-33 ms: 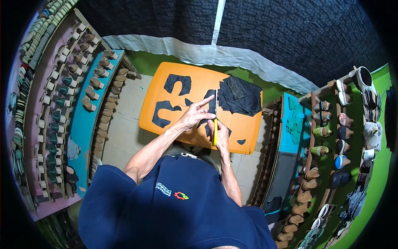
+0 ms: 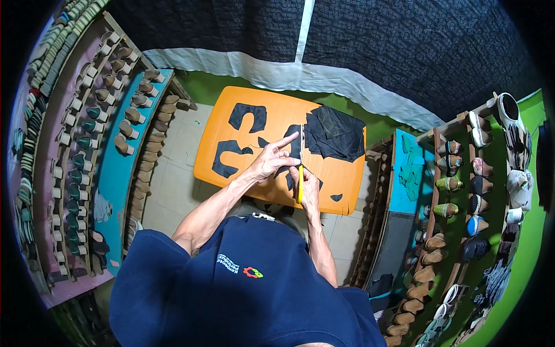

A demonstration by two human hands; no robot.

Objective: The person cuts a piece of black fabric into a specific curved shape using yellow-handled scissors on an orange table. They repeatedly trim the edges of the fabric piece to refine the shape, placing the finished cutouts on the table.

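Note:
An orange table [image 2: 272, 104] lies in front of me with black cut-out pieces on it. My left hand [image 2: 267, 163] pinches a black piece [image 2: 294, 146] just above the table, index finger stretched out along it. My right hand [image 2: 310, 186] grips a yellow-handled cutting tool [image 2: 299, 182] whose blade runs up along that piece's edge. A pile of black sheets [image 2: 335, 136] lies at the table's far right. Two curved black cut-outs [image 2: 248, 115] [image 2: 222, 159] lie to the left of my hands. A small black scrap [image 2: 336, 198] sits near the front right corner.
Racks of shoe lasts [image 2: 124, 115] line the left side. Shelves with finished shoes [image 2: 480, 185] and more lasts [image 2: 425, 272] stand on the right, beside a teal board [image 2: 407, 168]. Dark patterned cloth [image 2: 404, 52] hangs behind. The floor [image 2: 173, 185] is tiled.

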